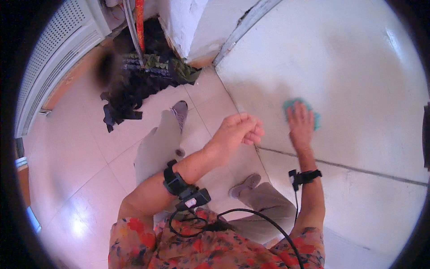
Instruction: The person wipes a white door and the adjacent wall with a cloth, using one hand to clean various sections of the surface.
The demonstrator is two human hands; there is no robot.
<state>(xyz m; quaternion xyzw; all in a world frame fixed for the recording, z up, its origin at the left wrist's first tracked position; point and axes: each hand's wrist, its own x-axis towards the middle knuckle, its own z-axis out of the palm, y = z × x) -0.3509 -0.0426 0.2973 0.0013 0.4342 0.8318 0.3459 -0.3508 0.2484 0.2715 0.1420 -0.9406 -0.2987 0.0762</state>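
My right hand (301,125) lies with its fingers spread over a teal cloth (317,120), pressing it against a large whitish panel (358,98). Parts of the cloth stick out past the fingertips and beside the palm. The hand is slightly blurred. My left hand (239,130) hangs in the air to the left of the panel, its fingers curled in loosely. Nothing shows in it, and it does not touch the panel.
A dark seam (340,165) crosses the panel below my right hand. At the upper left, a mop with dark cloth strips (148,80) rests on pink floor tiles (80,157), near a white perforated cover (53,58). A black cable (264,217) crosses my body.
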